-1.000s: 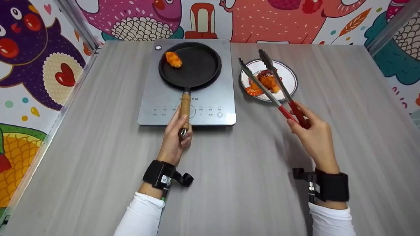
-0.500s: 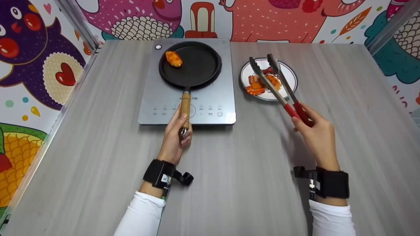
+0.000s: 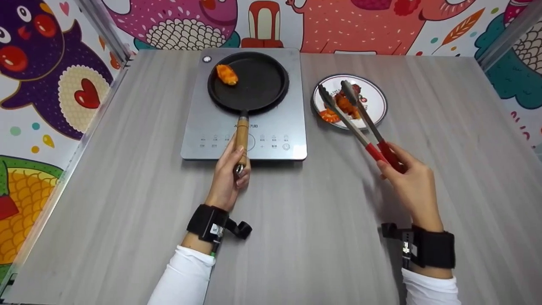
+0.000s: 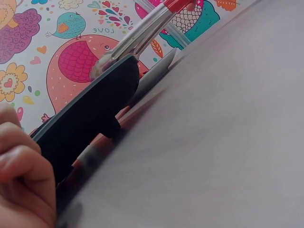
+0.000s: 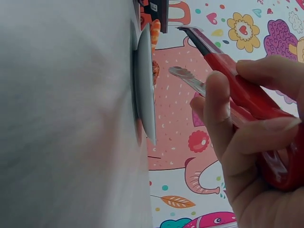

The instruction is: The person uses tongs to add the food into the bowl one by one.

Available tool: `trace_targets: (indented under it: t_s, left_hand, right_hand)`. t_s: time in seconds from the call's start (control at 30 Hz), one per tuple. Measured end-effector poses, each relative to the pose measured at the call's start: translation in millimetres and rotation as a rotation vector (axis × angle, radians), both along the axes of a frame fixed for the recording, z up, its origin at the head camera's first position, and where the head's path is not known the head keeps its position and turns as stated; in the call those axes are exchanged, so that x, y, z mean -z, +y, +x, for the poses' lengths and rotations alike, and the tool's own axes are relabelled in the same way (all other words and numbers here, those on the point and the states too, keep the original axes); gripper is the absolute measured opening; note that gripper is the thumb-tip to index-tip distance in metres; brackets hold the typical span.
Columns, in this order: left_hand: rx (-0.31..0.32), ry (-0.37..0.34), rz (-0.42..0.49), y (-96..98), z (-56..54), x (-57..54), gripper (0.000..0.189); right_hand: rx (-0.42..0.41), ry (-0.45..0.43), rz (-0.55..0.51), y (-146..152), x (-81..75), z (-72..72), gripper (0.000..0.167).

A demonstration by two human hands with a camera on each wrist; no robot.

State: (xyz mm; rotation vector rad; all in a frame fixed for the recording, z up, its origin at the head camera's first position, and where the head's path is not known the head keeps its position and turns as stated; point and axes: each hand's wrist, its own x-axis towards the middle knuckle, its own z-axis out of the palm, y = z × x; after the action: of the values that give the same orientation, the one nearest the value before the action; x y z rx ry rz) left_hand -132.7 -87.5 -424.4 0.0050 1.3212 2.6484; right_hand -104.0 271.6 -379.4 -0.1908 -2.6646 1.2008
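Observation:
My left hand (image 3: 228, 178) grips the wooden handle of a black frying pan (image 3: 258, 87), which sits on a silver induction cooktop (image 3: 194, 127). One orange piece of food (image 3: 227, 75) lies at the pan's left side. In my right hand (image 3: 408, 182) are red-handled metal tongs (image 3: 369, 123), their arms apart with nothing between the tips. The tips hang over a white plate (image 3: 374, 99) with a dark rim. Several orange and reddish food pieces (image 3: 347, 106) lie on that plate, partly hidden by the tongs. The right wrist view shows the tong tips raised above the plate (image 5: 145, 85).
The cooktop and plate stand side by side on a grey wood-grain table (image 3: 296, 237). Walls with cartoon animals (image 3: 360, 25) close off the back and left side. Both wrists wear black camera straps (image 3: 434, 248).
The tongs have shifted toward the near side of the plate, then slightly left, their tips now over the food. My left hand keeps holding the pan handle; the head view shifts slightly.

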Motion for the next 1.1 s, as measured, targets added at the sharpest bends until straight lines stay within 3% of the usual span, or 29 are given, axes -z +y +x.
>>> trace_targets:
  t_s: [0.37,0.87,1.1]
  left_hand:
    - [-0.007,-0.010,-0.007,0.7,-0.9,-1.4,0.056]
    - [-0.001,0.000,-0.053,-0.4,-0.3,-0.1,0.054]
    - [-0.007,-0.011,-0.032,0.5,0.0,-0.3,0.055]
  right_hand:
    - [-0.055,0.012,0.100,-3.1,0.0,13.3,0.048]
    - [-0.098,0.005,0.129,-2.5,0.1,16.3,0.048]
    - [-0.099,0.006,0.174,0.0,-0.7,17.1,0.048]
